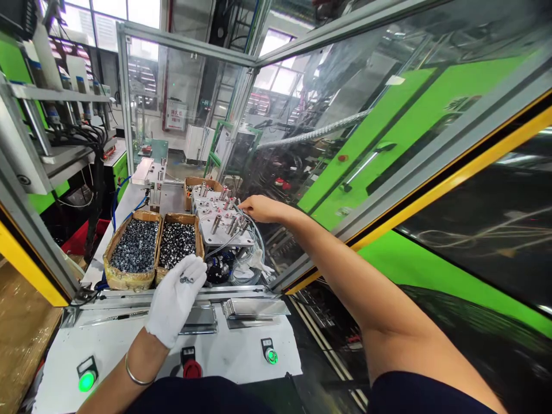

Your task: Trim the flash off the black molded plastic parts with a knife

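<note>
My left hand [172, 305], in a white glove, is palm up with its fingers slightly curled. A few small metal nuts [186, 280] lie in its cupped palm, near the front of two cardboard boxes. My right hand [264, 208] is bare and reaches to the right side of a metal fixture plate [224, 239] with upright pins. Its fingers are pinched together at the fixture's edge; what they hold, if anything, is too small to make out. Grey ring-like metal parts [135, 244] fill the left box [129, 282]; darker, shinier small parts [176, 241] fill the right box [199, 241].
Clear hoses [259, 241] curl beside the fixture. An aluminium frame with transparent panels surrounds the bench. In front, a white panel [233, 356] carries green lit buttons [87, 380] and a red button [192, 369]. A green machine [336, 164] stands at right.
</note>
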The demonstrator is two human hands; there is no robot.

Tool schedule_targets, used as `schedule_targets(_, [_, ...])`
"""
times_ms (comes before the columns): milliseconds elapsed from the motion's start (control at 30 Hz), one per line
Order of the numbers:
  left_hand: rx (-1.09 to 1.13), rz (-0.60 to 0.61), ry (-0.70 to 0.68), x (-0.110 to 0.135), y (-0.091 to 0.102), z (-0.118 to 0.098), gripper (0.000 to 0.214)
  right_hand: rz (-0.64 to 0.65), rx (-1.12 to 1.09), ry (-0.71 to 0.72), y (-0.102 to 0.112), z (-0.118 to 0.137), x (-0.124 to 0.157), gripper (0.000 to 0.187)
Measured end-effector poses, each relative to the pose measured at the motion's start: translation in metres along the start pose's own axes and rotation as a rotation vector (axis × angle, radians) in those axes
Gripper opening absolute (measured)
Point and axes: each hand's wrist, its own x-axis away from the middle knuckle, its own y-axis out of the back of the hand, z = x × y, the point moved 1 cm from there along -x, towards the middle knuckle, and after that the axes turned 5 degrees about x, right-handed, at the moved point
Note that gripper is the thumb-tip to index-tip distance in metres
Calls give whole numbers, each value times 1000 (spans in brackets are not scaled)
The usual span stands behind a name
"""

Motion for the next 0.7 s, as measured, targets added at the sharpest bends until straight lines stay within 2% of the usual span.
schedule_targets(133, [-1,6,-5,-1,2,0,27,4,70,-21,0,4,-2,32])
schedule_targets(333, [3,21,7,-6,7,2,25,8,122,-70,-2,7,-5,18])
schedule_targets(700, [17,8,22,-4,2,2,23,21,94,-65,-5,7,7,19])
